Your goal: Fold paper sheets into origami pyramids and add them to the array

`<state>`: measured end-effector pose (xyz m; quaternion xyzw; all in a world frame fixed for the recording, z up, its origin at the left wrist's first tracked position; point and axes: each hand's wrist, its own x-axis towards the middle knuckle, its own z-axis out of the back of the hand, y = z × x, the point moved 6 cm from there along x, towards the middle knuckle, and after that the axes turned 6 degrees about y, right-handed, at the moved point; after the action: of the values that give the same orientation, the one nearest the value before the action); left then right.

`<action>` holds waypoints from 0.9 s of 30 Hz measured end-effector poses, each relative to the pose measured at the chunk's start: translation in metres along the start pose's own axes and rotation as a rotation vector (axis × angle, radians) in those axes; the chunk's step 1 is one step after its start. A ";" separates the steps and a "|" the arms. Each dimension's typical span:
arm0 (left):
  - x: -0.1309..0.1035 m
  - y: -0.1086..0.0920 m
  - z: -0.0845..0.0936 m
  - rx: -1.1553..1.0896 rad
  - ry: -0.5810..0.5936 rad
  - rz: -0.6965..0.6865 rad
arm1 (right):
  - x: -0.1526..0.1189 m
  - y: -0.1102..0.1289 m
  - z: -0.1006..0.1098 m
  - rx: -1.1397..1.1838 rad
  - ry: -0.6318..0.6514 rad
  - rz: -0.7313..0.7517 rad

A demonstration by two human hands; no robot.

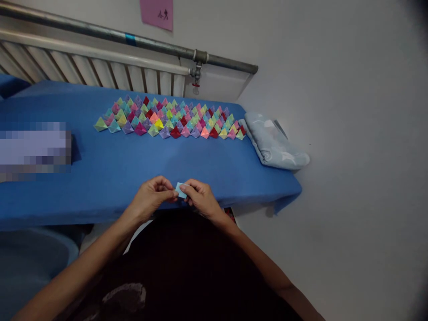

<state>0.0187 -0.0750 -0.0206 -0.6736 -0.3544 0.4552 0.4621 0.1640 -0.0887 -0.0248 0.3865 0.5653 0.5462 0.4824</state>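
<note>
A small light-blue piece of folded paper [181, 190] is held between my two hands, just above the front edge of the blue-covered table [110, 183]. My left hand [154, 195] pinches its left corner between thumb and fingers. On the other side, my right hand [201, 195] grips the paper with the thumb lying on top and the fingers beneath. Further back, several rows of folded paper boats [175, 132] stand close together in pink, green, yellow, purple, red and blue.
At the table's right end lies a folded pale-blue cloth [274, 145] against the wall. A radiator [90, 67] and a metal pipe [160, 47] run behind the table. On the left there is a blurred-out object [35, 149]. A blue basin [36, 258] is below at left.
</note>
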 end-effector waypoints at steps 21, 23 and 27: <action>0.002 -0.004 -0.003 -0.053 0.083 0.126 | -0.006 0.002 -0.002 0.065 0.095 -0.128; 0.002 -0.004 -0.001 -0.089 0.023 0.102 | -0.008 0.000 -0.004 0.079 0.123 -0.152; 0.000 -0.004 -0.003 -0.094 0.025 0.112 | -0.010 0.001 -0.003 0.100 0.119 -0.108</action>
<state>0.0216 -0.0744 -0.0168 -0.7190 -0.3313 0.4547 0.4080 0.1632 -0.0988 -0.0224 0.3461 0.6394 0.5125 0.4569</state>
